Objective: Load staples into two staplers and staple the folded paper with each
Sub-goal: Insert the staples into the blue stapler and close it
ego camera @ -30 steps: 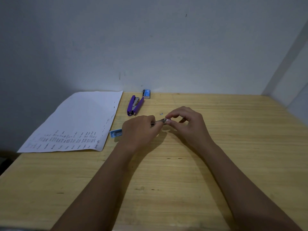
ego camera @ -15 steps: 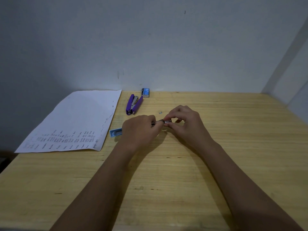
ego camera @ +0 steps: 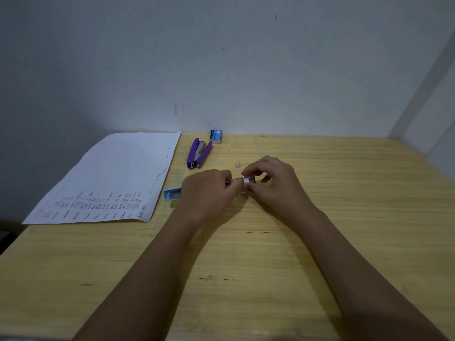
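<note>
Wooden table [ego camera: 344, 242], left hand [ego camera: 209, 190] knuckles up, curled round stapler [ego camera: 232, 180], right hand [ego camera: 275, 185] arched, pinching staples [ego camera: 248, 179]

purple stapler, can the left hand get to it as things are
Probably, once freed: the purple stapler lies just beyond the left hand, bare table between. But that hand grips a small silvery item.
</note>
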### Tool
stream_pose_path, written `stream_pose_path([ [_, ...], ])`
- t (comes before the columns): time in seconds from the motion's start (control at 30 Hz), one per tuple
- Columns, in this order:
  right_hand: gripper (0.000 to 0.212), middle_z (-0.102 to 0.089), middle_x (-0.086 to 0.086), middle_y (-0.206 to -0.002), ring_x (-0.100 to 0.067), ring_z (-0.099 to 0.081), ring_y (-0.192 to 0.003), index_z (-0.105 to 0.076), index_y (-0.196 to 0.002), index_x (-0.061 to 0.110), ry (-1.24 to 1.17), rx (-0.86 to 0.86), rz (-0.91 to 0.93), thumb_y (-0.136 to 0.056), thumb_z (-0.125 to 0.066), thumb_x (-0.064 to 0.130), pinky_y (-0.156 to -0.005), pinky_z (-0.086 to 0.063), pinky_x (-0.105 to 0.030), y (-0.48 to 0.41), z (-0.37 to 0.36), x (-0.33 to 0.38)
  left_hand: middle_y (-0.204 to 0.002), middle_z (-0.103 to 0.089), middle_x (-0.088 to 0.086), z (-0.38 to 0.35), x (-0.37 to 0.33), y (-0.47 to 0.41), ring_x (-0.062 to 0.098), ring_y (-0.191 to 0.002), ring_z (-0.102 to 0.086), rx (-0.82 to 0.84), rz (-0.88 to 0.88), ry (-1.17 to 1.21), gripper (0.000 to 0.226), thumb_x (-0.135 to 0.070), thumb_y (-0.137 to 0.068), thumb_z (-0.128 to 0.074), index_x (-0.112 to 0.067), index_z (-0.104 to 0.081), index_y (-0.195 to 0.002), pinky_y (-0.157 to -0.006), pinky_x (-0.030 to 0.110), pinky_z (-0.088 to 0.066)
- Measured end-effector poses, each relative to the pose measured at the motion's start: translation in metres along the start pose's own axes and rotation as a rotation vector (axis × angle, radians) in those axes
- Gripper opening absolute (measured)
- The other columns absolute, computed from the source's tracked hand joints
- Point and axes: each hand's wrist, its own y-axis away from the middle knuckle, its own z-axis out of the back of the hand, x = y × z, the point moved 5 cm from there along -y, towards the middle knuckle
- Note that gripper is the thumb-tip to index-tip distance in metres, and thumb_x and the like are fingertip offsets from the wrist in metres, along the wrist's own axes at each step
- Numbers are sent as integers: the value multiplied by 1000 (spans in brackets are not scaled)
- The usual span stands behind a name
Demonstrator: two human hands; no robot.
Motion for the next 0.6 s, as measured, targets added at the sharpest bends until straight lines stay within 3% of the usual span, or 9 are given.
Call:
stream_pose_path([
  [0.07,22,-61,13,-100,-4,-53,-99,-67,-102,28,-32,17,-33,-81,-69,22,-79,-43,-19,1,4,-2,-80,-60,-4,0,0,0,13,-76,-52,15,3,18,41,-50,-93,-33,-24,-64,-100,-58,25,-31],
  [0.17,18,-66,10,-105,-5,-59,-101,-66,-104,26,-285,-14,-151,-89,-59,19,-85,-48,-22,3,14,-7,-75,-58,-5,1,2,0,13,-73,-52,27,4,50,38,-46,-93,-33,-24,-64,-97,-58,25,-33],
  [0.27,17,-70,2,-98,-14,-65,-94,-69,-101,20,-321,38,-240,-90,-57,13,-86,-54,-32,3,10,-14,-71,-56,-7,3,4,1,12,-71,-51,30,6,84,37,-47,-93,-35,-25,-65,-94,-59,25,-35],
  [0.37,16,-72,-5,-89,-13,-70,-78,-70,-93,15,-367,48,-275,-88,-58,5,-80,-57,-30,2,5,-17,-80,-62,-5,5,0,3,11,-75,-53,29,-11,145,35,-49,-90,-40,-24,-64,-96,-61,26,-40],
  [0.47,15,-70,-5,-79,-9,-67,-66,-70,-88,13,-458,-63,-325,-86,-60,2,-69,-55,-21,1,13,-22,-95,-63,-4,9,-6,4,14,-88,-56,-9,-71,206,35,-47,-89,-47,-22,-63,-107,-72,31,-45],
  [0.6,18,-68,-7,-75,-11,-65,-63,-69,-84,10,-657,-243,-456,-88,-55,0,-66,-54,-19,2,25,-34,-113,-57,-7,18,-7,3,11,-109,-50,-199,-168,163,44,-49,-86,-53,-22,-57,-120,-95,34,-37],
])
